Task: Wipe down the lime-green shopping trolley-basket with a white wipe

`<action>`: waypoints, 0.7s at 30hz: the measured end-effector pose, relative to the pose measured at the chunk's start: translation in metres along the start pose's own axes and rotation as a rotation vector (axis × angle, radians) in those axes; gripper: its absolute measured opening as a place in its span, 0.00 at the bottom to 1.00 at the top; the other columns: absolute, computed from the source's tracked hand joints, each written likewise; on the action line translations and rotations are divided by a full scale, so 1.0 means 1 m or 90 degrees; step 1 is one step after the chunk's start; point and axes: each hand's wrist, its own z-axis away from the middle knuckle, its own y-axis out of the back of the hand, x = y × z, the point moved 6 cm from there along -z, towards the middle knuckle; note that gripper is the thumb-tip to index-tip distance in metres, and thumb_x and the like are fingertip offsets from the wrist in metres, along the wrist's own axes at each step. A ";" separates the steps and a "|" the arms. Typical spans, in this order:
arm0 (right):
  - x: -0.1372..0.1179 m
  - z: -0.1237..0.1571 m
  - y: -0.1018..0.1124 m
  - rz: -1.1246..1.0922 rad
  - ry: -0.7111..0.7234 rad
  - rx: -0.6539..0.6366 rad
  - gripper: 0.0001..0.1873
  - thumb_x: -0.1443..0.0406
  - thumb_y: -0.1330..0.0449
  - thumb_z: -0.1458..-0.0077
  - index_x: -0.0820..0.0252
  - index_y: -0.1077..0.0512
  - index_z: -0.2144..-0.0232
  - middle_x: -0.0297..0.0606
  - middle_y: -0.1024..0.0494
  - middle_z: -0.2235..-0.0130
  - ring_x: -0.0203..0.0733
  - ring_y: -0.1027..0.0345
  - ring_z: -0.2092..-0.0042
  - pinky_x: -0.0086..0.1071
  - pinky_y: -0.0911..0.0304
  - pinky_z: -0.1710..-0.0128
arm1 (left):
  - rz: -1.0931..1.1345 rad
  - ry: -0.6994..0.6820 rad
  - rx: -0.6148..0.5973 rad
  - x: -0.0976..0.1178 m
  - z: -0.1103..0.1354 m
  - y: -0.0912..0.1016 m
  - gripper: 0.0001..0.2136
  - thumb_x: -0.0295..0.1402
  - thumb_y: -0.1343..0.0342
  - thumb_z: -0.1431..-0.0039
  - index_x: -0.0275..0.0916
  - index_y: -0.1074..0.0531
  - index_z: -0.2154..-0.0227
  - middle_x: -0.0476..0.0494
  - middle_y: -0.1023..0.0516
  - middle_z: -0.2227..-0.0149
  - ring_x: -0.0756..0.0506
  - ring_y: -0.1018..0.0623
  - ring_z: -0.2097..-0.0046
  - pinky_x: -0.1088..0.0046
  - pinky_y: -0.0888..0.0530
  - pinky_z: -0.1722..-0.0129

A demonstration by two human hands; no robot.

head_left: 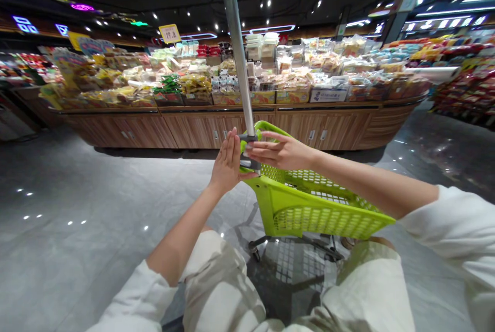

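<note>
Polished grey floor tiles (pixel 77 249) gleam in a supermarket aisle. Ahead stands a curved island display with a wood-panelled base (pixel 131 131), heaped with plastic-wrapped packaged foods (pixel 325 64) and topped by one yellow price sign (pixel 169 33). Packed shelves (pixel 467 84) rise at the far right.

Directly in front of the person is one lime-green shopping cart (pixel 309 218), its moulded plastic basket perforated with small holes and carried on a dark metal wheeled frame (pixel 294 242). Its long axis runs away from the person's body, up and left toward the display. One smooth metal pole (pixel 235 48) rises from the basket's far end, leaning slightly left and leaving the top of the view. Two grey clamps (pixel 249 164) sit at its foot.

Both grips are wide, closed on nothing. The left hand (pixel 228 162) stands upright just beside the pole, fingers straight. The right hand (pixel 282 150) reaches across nearly level, fingertips at the upper clamp; contact cannot be told. White sleeves (pixel 456 229) cover both forearms' upper ends.
</note>
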 end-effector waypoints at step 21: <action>0.007 0.002 0.003 0.021 0.005 -0.011 0.20 0.69 0.49 0.34 0.57 0.32 0.42 0.33 0.31 0.37 0.38 0.42 0.34 0.42 0.50 0.31 | 0.017 0.006 0.001 0.001 0.000 0.001 0.53 0.59 0.49 0.42 0.31 0.73 0.30 0.25 0.66 0.28 0.32 0.59 0.28 0.49 0.48 0.32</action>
